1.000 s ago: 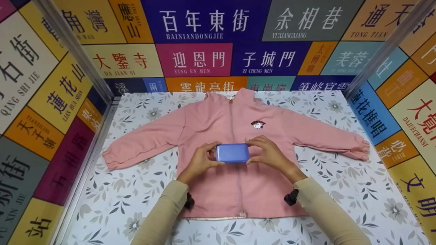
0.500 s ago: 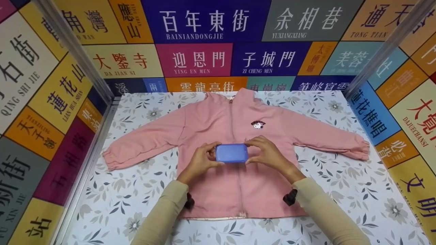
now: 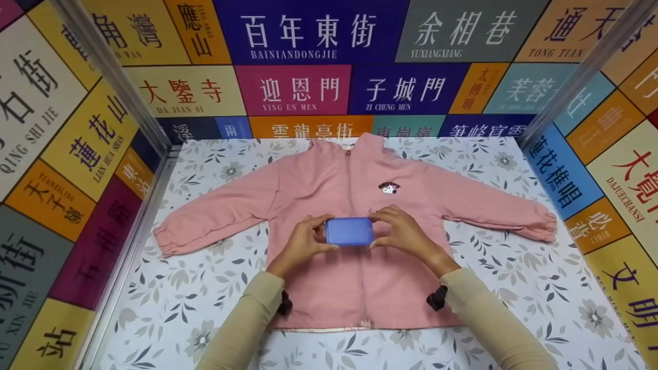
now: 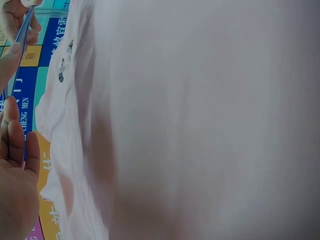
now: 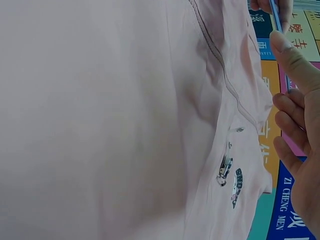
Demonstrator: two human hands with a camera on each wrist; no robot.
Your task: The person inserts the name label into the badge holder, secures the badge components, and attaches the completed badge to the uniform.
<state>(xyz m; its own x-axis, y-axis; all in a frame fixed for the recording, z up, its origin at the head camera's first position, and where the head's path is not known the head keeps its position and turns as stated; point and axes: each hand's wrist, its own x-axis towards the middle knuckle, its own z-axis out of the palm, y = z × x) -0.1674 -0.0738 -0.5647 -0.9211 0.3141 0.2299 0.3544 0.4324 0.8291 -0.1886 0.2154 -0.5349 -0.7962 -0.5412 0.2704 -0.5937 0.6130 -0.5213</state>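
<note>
A thin, flat blue rectangle with rounded corners (image 3: 349,231) is held up level, over the middle of a pink zip jacket (image 3: 318,293). My left hand (image 3: 300,244) pinches its left end between thumb and fingers. At its right end, my right hand (image 3: 408,234) does likewise. Seen edge-on in the right wrist view, the blue rectangle (image 5: 276,17) is only a narrow strip beside the thumb. The jacket lies front up and zipped, sleeves spread to both sides, with a small black-and-white print (image 3: 389,188) on its chest. What kind of thing the rectangle is, I cannot tell.
Beneath the jacket is a white table surface (image 3: 195,293) with a grey leaf and flower pattern. Upright panels with coloured sign blocks (image 3: 313,31) stand along its back, left and right. Metal posts (image 3: 581,67) mark the back corners.
The blue rectangle has tilted very slightly, and its glossy edge from the earliest frame shows less. Both hands keep their hold in nearly the same place; the jacket has not moved.
</note>
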